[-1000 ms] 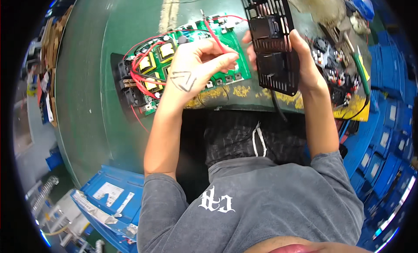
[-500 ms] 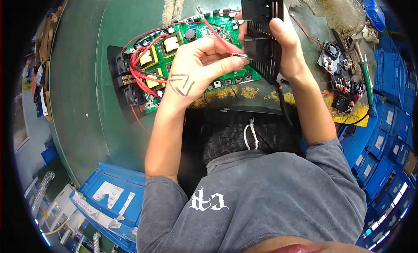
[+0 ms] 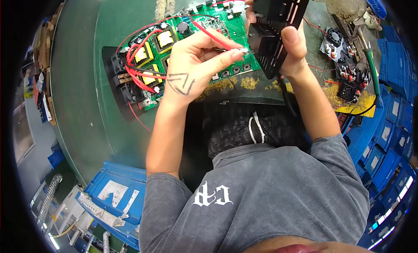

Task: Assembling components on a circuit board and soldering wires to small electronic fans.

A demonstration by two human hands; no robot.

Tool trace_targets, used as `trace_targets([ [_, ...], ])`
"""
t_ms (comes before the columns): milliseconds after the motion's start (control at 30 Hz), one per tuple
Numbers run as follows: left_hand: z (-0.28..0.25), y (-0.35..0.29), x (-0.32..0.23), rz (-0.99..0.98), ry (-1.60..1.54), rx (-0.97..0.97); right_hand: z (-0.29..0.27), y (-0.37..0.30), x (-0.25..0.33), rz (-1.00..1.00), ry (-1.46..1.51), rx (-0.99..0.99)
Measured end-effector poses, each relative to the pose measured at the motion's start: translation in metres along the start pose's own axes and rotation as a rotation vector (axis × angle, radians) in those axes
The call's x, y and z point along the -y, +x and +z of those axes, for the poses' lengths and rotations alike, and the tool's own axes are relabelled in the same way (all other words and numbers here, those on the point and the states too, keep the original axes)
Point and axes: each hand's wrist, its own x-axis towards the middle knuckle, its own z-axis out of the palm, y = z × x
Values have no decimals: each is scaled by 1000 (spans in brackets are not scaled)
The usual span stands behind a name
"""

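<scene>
My left hand (image 3: 196, 61) pinches the end of a thick red wire (image 3: 213, 36) between thumb and forefinger; its bare metal tip sits close by a black slotted panel. In my right hand (image 3: 294, 50) that black slotted panel (image 3: 266, 40) is held upright and tilted, thumb on the near side and fingers behind it. Beneath both hands lies a green circuit board (image 3: 235, 26) with yellow-wrapped transformers (image 3: 165, 39) and bundled red wires. A black end plate with two fans (image 3: 130, 93) stands at the board's left end.
A soldering iron (image 3: 369, 57) with a green handle rests at the right. Next to it lie loose fans and wired parts (image 3: 335, 46) on a yellow patch. A blue bin (image 3: 114, 190) stands at lower left; stacked blue crates (image 3: 392, 83) line the right side.
The black panel and my right hand have shifted slightly right, and the panel is tilted more. My left hand keeps its pinch on the red wire.
</scene>
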Motion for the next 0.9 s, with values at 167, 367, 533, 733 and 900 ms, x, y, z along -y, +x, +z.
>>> trace_targets([
  [167,2,0,1,-20,-12,11,-2,-1,-4,-106,-27,8],
  [367,1,2,-3,-11,-20,16,-6,-1,-2,-63,2,69],
  [533,2,2,-3,-14,0,16,-3,3,-6,-180,-38,-1],
  [733,5,1,3,12,0,-4,-4,1,-8,-194,-60,22],
  [900,8,-1,3,57,64,10,-4,-3,-9,-168,18,5],
])
